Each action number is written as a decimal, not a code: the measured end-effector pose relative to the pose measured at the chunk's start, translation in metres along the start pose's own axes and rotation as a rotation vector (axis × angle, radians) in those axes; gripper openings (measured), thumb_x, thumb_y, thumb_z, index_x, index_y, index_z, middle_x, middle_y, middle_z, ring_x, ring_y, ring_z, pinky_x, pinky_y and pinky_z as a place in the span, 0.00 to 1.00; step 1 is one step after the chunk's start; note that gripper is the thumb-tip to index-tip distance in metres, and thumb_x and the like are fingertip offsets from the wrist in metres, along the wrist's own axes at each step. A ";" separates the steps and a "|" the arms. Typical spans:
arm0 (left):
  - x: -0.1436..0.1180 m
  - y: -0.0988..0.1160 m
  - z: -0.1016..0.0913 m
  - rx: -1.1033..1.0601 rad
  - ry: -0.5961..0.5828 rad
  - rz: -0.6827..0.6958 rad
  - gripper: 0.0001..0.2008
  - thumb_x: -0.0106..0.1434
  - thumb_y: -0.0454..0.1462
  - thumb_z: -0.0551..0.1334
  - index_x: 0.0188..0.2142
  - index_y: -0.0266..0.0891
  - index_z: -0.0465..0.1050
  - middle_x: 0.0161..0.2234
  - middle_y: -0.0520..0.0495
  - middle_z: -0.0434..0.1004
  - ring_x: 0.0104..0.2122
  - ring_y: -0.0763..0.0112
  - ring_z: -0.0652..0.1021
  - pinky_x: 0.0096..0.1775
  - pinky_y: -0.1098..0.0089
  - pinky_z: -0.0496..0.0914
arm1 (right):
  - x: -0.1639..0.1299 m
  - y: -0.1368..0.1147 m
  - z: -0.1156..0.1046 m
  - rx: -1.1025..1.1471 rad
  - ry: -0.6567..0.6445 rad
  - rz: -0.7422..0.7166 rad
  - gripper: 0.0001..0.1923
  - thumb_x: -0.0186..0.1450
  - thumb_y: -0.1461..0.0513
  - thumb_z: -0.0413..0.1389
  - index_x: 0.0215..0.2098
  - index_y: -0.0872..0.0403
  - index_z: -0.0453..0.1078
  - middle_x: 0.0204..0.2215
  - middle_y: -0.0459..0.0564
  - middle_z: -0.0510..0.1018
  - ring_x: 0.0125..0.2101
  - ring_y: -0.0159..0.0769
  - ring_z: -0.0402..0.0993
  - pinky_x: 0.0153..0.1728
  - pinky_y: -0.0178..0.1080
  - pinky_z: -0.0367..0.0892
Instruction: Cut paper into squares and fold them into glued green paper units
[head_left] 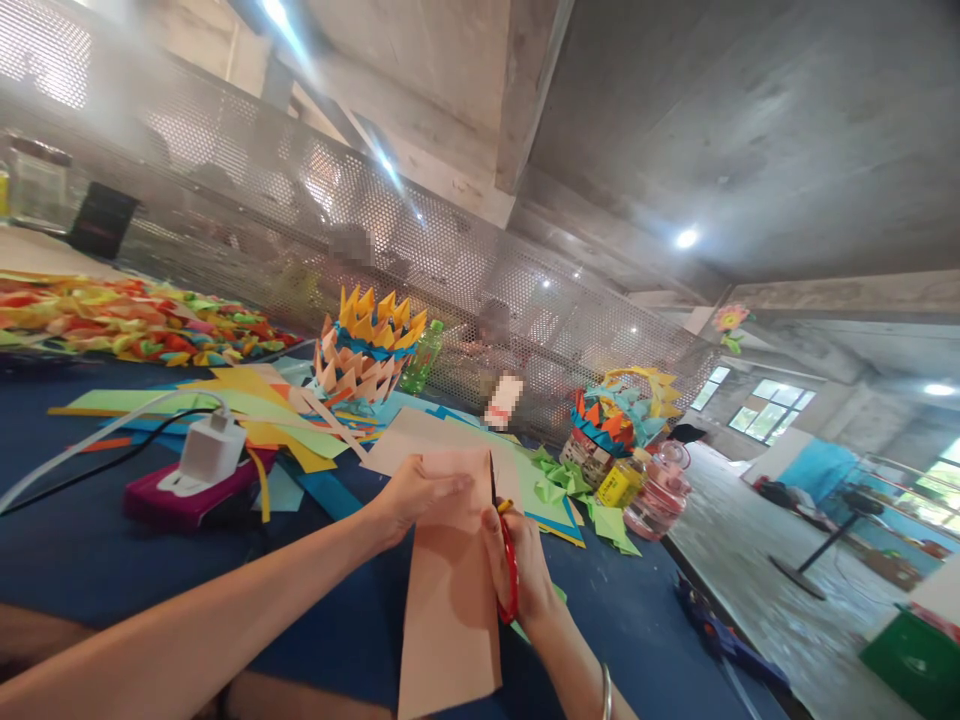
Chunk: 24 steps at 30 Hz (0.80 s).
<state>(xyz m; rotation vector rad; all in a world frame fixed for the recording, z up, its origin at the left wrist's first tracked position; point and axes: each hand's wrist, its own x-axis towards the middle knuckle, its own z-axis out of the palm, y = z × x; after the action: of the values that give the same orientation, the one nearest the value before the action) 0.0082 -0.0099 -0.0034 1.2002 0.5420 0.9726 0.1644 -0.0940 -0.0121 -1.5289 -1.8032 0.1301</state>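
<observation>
Head view, lower centre of frame: sheet of peach paper [450, 590], long and narrow, held over blue table [75, 560]. Left hand [416, 495] flat on upper part of sheet, fingers spread across it, thumb beneath, pinching it. Right hand [521, 570] at right edge of sheet, closed through red handles of scissors [506, 560], blades pointing up along that edge; whether blades are open or shut cannot be told. Silver bangle [606, 692] on right wrist.

Handling, as judged: light, thin, limp, easily creased or torn; best pinched near the cut line.

Centre left: white charger [211, 450] on magenta block [191, 495], white cable trailing left. Middle of frame: loose coloured sheets [247, 405], folded-paper bowl [367, 350], green bottle [422, 357]. Right of centre: folded-paper basket [619, 415], yellow bottle [615, 485], pink jar [656, 495]. Upper left: heap of coloured folded pieces [127, 320]. Behind: perforated metal screen [450, 260].
</observation>
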 end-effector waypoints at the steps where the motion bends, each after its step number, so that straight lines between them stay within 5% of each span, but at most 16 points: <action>1: -0.001 0.000 0.001 -0.006 -0.006 -0.002 0.24 0.45 0.45 0.74 0.39 0.33 0.81 0.38 0.38 0.83 0.40 0.51 0.81 0.42 0.62 0.74 | 0.001 0.001 0.000 -0.005 0.010 0.002 0.26 0.71 0.48 0.40 0.19 0.52 0.48 0.18 0.41 0.56 0.21 0.28 0.51 0.23 0.35 0.46; 7: -0.001 -0.007 0.003 -0.040 -0.023 0.003 0.23 0.45 0.44 0.74 0.39 0.33 0.81 0.38 0.39 0.83 0.41 0.50 0.81 0.42 0.64 0.74 | -0.001 0.005 0.004 -0.014 0.051 0.040 0.26 0.71 0.47 0.38 0.19 0.51 0.47 0.18 0.40 0.53 0.21 0.29 0.50 0.22 0.36 0.48; 14: 0.002 -0.011 0.000 -0.038 -0.033 0.007 0.27 0.45 0.45 0.74 0.41 0.30 0.79 0.40 0.35 0.83 0.41 0.50 0.81 0.41 0.64 0.75 | -0.003 0.007 0.009 0.082 0.158 0.053 0.27 0.69 0.44 0.43 0.18 0.51 0.57 0.17 0.43 0.60 0.20 0.32 0.54 0.21 0.36 0.52; 24: 0.004 -0.012 0.001 0.029 0.030 -0.033 0.23 0.42 0.45 0.74 0.36 0.32 0.80 0.36 0.38 0.83 0.38 0.53 0.82 0.38 0.66 0.74 | 0.000 0.002 0.002 0.160 0.077 0.132 0.30 0.67 0.40 0.41 0.18 0.52 0.53 0.16 0.42 0.56 0.19 0.29 0.50 0.20 0.36 0.46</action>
<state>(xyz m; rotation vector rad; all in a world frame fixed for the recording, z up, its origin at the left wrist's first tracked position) 0.0152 -0.0075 -0.0140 1.2006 0.5997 0.9594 0.1646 -0.0931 -0.0147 -1.5176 -1.5926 0.2696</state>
